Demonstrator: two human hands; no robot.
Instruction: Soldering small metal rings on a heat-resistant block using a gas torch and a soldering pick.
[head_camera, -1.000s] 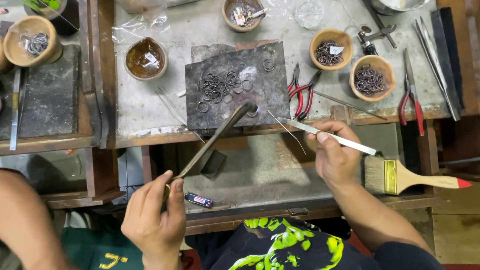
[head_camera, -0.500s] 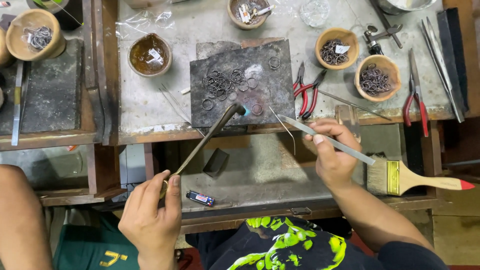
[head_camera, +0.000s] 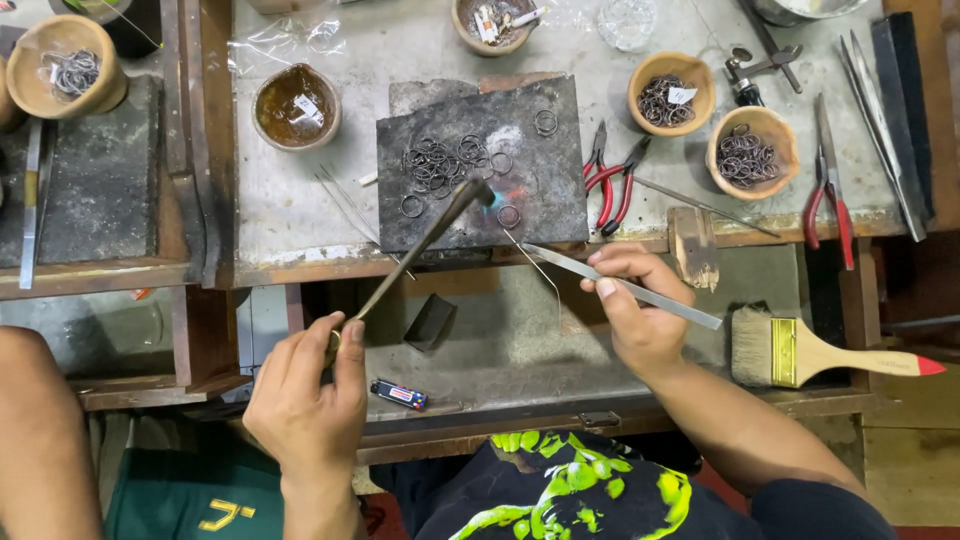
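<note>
Holding one torch (head_camera: 420, 245), one tweezers (head_camera: 620, 285).

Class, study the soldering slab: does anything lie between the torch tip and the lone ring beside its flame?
Nothing visible does. The torch in the left hand points its tip at the ring across bare slab; the right hand's tweezers approach from the other side.

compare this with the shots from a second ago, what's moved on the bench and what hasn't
Little has changed. The left hand keeps its grip on the torch, whose tip stays over the dark slab beside the loose rings. The right hand still holds the tweezers with a thin wire toward the slab; it may have edged slightly. The bowls, pliers and brush lie as before.
</note>
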